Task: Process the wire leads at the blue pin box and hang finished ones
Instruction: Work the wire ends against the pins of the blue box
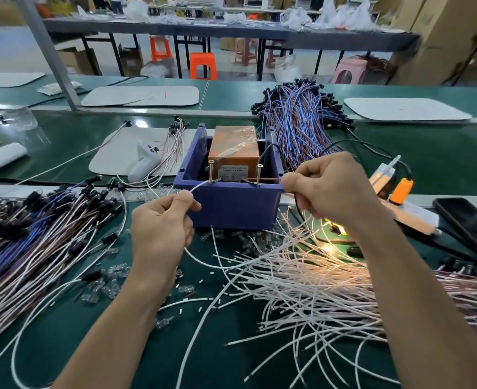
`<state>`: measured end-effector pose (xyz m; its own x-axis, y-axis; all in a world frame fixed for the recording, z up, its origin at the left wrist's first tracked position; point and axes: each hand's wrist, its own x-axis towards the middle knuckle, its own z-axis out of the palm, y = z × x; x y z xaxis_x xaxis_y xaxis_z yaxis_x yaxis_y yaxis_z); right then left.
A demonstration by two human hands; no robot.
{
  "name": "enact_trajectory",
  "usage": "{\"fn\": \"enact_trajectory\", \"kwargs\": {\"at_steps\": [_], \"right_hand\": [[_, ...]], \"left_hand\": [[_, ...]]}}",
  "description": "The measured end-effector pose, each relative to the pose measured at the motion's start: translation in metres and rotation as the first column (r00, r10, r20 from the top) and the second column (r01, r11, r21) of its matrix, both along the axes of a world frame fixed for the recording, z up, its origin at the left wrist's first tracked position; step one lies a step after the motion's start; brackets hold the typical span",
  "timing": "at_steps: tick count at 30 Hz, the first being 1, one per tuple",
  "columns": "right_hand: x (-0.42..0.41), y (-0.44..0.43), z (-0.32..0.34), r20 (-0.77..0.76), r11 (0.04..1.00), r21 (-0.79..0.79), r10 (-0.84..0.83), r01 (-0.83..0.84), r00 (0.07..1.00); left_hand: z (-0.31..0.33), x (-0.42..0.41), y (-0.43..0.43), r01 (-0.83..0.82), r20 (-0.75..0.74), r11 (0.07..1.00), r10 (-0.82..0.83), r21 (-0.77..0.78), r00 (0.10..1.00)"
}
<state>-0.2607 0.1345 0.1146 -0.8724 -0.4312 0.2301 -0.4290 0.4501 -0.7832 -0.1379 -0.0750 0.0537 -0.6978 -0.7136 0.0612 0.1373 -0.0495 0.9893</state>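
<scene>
The blue box (231,204) is seen mid-table, hemmed in by tangled wire heaps (35,234) on both sides. Bare green table (156,360) is left only near the front edge. A thin white wire (201,186) is pinched by the left hand (161,223) and a brown wire (265,179) by the right hand (330,189), at two upright brass screws (211,171).

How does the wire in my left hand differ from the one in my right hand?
The left hand holds a white wire; the right hand a reddish brown wire. The white wire reaches the left screw on the blue box, the brown wire the right screw. The white wire's tail loops down across the table; the brown wire's is hidden. Both are pinched near the box.
</scene>
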Motion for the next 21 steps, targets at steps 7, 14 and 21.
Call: {"fn": "enact_trajectory", "kwargs": {"at_steps": [7, 14, 21], "right_hand": [[-0.005, 0.007, 0.004, 0.21, 0.99, -0.072, 0.137, -0.124, 0.968], [0.008, 0.019, 0.02, 0.325, 0.894, 0.206, 0.321, -0.398, 0.89], [0.031, 0.039, 0.043, -0.003, 0.746, 0.666, 0.031, -0.021, 1.0]], "left_hand": [[0.002, 0.002, 0.001, -0.005, 0.001, 0.999, 0.005, -0.033, 1.0], [0.009, 0.014, 0.005, 0.005, -0.093, 1.0, -0.007, -0.024, 0.996], [0.013, 0.019, -0.002, -0.028, -0.121, 0.995, 0.039, 0.092, 0.992]]}}
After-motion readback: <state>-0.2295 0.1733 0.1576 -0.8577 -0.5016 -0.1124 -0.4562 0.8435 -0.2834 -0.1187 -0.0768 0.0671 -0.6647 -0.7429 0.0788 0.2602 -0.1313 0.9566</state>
